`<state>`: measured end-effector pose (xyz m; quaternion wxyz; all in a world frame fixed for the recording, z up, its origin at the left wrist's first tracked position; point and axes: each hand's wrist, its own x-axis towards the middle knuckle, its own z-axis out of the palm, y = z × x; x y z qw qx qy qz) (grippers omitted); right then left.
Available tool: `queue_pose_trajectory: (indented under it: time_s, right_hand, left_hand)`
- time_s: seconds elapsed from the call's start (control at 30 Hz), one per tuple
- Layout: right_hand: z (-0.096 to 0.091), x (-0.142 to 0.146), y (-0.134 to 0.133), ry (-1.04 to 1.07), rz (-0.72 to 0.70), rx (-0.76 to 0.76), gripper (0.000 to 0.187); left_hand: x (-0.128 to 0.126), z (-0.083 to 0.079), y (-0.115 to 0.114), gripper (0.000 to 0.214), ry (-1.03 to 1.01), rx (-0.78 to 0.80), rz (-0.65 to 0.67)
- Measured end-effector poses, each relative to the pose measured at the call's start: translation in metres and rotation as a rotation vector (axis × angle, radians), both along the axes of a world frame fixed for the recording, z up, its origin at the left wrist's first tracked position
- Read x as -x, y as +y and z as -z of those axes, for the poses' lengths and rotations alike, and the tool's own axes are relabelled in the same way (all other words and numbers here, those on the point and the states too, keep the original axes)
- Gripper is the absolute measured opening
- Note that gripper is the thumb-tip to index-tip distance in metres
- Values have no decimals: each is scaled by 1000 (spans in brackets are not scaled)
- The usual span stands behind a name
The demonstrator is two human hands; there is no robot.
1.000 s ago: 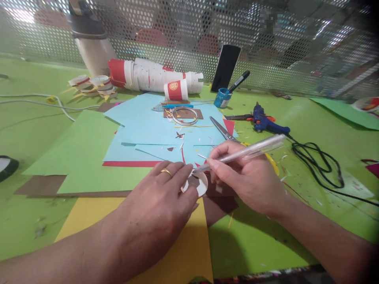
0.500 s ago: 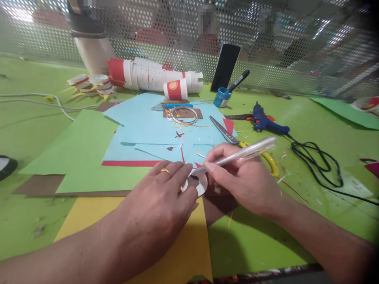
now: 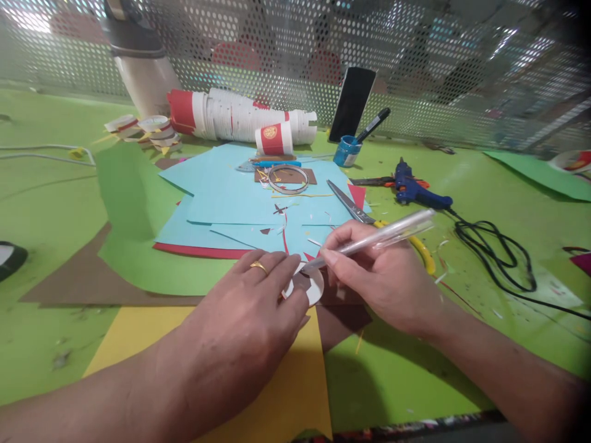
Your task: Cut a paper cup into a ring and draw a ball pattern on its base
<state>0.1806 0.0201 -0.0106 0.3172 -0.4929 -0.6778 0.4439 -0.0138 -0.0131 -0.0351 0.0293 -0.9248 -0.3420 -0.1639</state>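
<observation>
My right hand (image 3: 376, 277) is closed in a writing grip around a clear-barrelled pen (image 3: 392, 231). The pen's tip meets the upper edge of a small white paper disc (image 3: 316, 288). My left hand (image 3: 258, 301), with a ring on one finger, holds the disc down from the left, and its fingers cover part of it. A shadow darkens the middle of the disc. Beneath the hands lie brown paper (image 3: 344, 323) and yellow paper (image 3: 148, 344). Just beyond my right hand, yellow-handled scissors (image 3: 348, 202) lie with their blades pointing away.
Behind are light blue sheets (image 3: 221, 197), a tape roll (image 3: 272, 179), stacked paper cups (image 3: 240, 117), a paint jar (image 3: 347, 152) and a phone (image 3: 353, 104). A blue glue gun (image 3: 410, 187) and its cord (image 3: 494, 252) lie right. Green paper (image 3: 124, 209) curls up at left.
The green sheet at the left has lifted and curled upward, baring more brown paper below. The pen has shifted very slightly; my left hand stays in place.
</observation>
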Motion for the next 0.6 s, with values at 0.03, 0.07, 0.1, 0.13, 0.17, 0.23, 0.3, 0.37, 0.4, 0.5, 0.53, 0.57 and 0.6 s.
queue_pose_trajectory:
  time_s: [0.03, 0.07, 0.1, 0.13, 0.17, 0.23, 0.3, 0.37, 0.4, 0.5, 0.53, 0.57, 0.6]
  right_hand:
    - [0, 0, 0, 1, 1, -2, 9]
    - [0, 0, 0, 2, 2, -3, 9]
    - [1, 0, 0, 6, 4, -5, 9]
    - [1, 0, 0, 11, 6, -5, 9]
    - [1, 0, 0, 16, 7, -2, 9]
    - [1, 0, 0, 25, 11, 6, 9]
    - [2, 0, 0, 30, 12, 13, 9]
    - [1, 0, -1, 42, 13, 18, 9]
    - [1, 0, -1, 56, 15, 20, 9]
    - [0, -1, -2, 92, 31, 19, 9]
    - [0, -2, -2, 94, 35, 15, 9]
    - [-1, -2, -2, 92, 40, 12, 9]
    - [-1, -2, -2, 85, 41, 9, 9]
  left_hand:
    - [0, 0, 0, 33, 0, -1, 2]
    - [0, 0, 0, 32, -3, -2, 3]
    - [0, -1, 0, 31, -6, -3, 3]
    - [0, -1, -1, 30, -11, -4, 4]
    - [1, -1, -1, 29, -15, -6, 4]
    - [1, -1, 0, 27, -20, -8, 5]
    - [1, 0, 0, 25, -18, -8, 6]
    - [1, 0, 0, 25, -13, -4, 4]
    - [1, 0, 0, 25, -13, -5, 4]
    - [1, -1, 0, 23, -12, -4, 2]
    - [1, -1, 0, 22, -14, -5, 1]
    - [1, -1, 0, 23, -18, -7, 2]
    - [1, -1, 0, 23, -24, -9, 3]
